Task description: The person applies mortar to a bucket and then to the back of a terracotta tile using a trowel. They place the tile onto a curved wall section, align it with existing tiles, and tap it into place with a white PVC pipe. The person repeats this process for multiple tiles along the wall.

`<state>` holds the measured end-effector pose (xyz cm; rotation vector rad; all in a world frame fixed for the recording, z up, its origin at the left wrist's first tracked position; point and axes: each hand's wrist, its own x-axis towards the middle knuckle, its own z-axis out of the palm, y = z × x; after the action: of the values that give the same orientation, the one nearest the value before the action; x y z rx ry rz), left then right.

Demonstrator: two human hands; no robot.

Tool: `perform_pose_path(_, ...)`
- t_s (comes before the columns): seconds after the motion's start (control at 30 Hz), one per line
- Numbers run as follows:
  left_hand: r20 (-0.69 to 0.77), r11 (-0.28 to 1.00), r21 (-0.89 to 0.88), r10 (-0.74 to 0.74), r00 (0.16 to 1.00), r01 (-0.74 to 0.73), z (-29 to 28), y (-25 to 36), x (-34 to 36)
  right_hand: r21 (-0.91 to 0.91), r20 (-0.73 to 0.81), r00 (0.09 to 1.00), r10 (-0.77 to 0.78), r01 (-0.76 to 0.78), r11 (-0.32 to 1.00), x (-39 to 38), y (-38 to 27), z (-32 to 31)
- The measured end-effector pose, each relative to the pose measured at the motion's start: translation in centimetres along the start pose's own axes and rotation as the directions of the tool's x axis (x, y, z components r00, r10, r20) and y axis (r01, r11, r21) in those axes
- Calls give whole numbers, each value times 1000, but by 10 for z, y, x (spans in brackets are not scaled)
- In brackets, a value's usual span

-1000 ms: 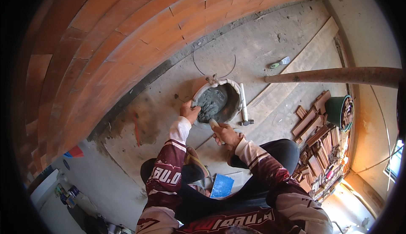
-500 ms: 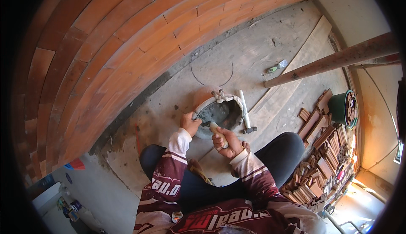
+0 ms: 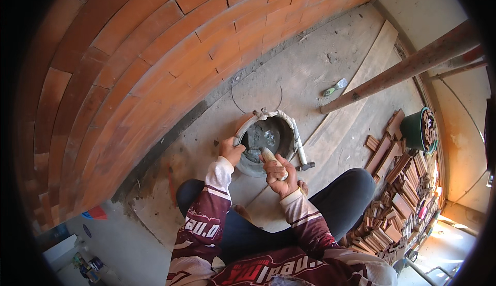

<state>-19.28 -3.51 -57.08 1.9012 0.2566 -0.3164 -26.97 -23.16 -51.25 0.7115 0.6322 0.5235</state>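
A round mortar bucket [image 3: 242, 168] with a cloth-wrapped rim stands on the floor between my knees, wet grey mortar [image 3: 254, 154] inside it. My left hand [image 3: 232, 150] is closed on the bucket's left rim. In my right hand [image 3: 281, 175] is the pale, thick handle of a trowel [image 3: 269, 157], its lower end reaching into the bucket; the blade is mostly hidden by the mortar and handle. Against the right side of the bucket lies a hammer [image 3: 301, 149] with a white handle and dark head.
An orange brick wall [image 3: 170, 53] rises on the left. A green-handled scraper [image 3: 335, 87], a long board [image 3: 356, 94] and a slanting pole [image 3: 392, 71] are ahead to the right. Brick strips [image 3: 392, 208] are piled at right beside a green bucket [image 3: 415, 131].
The bucket's opening now faces up toward me more, showing more of its inside. My right hand has shifted slightly right with the trowel. My left hand stays on the rim.
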Motion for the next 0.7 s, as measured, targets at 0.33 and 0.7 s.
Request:
perform_pose_path(0.33,27,991,119,59,998,-62,-6,43,17,-955,-91,803,-588,-239,-178,-62,-2,69)
perform_pose_path(0.7,146,960,-201,227,963,-196,19,54,26,637,206,953,-223,-303,-708,25,-2,133)
